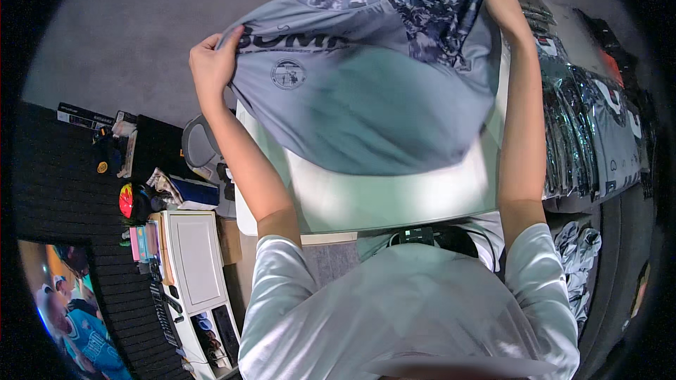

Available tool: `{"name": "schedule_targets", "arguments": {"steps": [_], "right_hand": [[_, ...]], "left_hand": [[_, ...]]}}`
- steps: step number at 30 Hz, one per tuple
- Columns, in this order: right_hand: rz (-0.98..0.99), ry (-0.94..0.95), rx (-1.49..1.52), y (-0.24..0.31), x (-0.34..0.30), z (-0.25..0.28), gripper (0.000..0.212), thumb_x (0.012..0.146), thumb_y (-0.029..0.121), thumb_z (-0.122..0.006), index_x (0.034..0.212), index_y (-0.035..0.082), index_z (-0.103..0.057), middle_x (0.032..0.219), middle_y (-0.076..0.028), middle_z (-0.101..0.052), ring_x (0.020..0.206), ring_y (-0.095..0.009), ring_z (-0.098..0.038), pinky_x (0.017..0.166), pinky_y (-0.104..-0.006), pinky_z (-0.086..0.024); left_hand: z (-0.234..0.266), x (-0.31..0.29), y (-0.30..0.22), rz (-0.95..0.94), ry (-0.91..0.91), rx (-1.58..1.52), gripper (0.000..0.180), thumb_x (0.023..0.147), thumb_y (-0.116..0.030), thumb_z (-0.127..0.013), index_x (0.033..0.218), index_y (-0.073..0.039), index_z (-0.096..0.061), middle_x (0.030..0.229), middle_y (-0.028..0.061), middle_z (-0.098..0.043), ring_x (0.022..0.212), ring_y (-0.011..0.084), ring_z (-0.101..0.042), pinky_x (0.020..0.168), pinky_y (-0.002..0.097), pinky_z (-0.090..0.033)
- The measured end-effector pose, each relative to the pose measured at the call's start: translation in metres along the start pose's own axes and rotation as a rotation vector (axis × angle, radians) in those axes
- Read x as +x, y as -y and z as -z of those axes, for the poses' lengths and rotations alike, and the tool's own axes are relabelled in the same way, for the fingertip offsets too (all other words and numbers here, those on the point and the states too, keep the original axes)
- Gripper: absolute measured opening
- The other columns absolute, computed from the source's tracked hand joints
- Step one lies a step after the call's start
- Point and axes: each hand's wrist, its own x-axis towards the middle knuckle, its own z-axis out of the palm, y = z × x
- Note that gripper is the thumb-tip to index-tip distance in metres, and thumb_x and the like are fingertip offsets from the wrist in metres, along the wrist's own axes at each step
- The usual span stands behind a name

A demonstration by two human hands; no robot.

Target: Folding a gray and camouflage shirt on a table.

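Note:
A grey sports jersey [366, 98] with dark camouflage patches, black lettering and a round printed emblem is stretched out between my two hands. My left hand [213, 67] pinches its left edge, thumb on top. On the far right, my right hand [497, 1] grips the jersey by the camouflage part at its upper corner. The cloth hangs in a wide curve above the white table [394, 200], and its lower edge sags toward the near side. Both arms reach forward, well apart.
Stacks of shirts in clear plastic bags [570, 127] stand close by my right arm. To the left are a white cabinet [193, 260], a grey chair [202, 142] and a lit screen [77, 317]. Crumpled grey cloth [577, 260] lies low on the right.

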Motion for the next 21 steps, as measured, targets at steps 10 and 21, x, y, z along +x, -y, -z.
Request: {"name": "schedule_targets", "arguments": {"steps": [10,21], "right_hand": [[-0.089,0.305,0.005,0.020,-0.015,0.002,0.028,0.095,0.033,-0.067,0.092,0.005,-0.065,0.082,0.000,-0.067,0.077,-0.013,-0.063,0.069,-0.0324,-0.050],[0.127,0.810,-0.325,-0.017,-0.041,-0.096,0.020,0.087,0.020,-0.070,0.092,0.001,-0.076,0.080,-0.011,-0.073,0.067,-0.019,-0.068,0.067,-0.0325,-0.056]], "left_hand": [[0.010,0.002,0.040,-0.091,0.624,-2.032,0.064,0.107,-0.048,-0.036,0.129,0.008,-0.057,0.129,0.0219,-0.062,0.118,0.0343,-0.060,0.105,0.0471,-0.045],[-0.027,0.005,0.031,-0.037,0.597,-2.046,0.053,0.110,-0.037,-0.028,0.136,0.000,-0.055,0.137,0.0204,-0.058,0.127,0.0372,-0.055,0.109,0.0527,-0.041]]}}
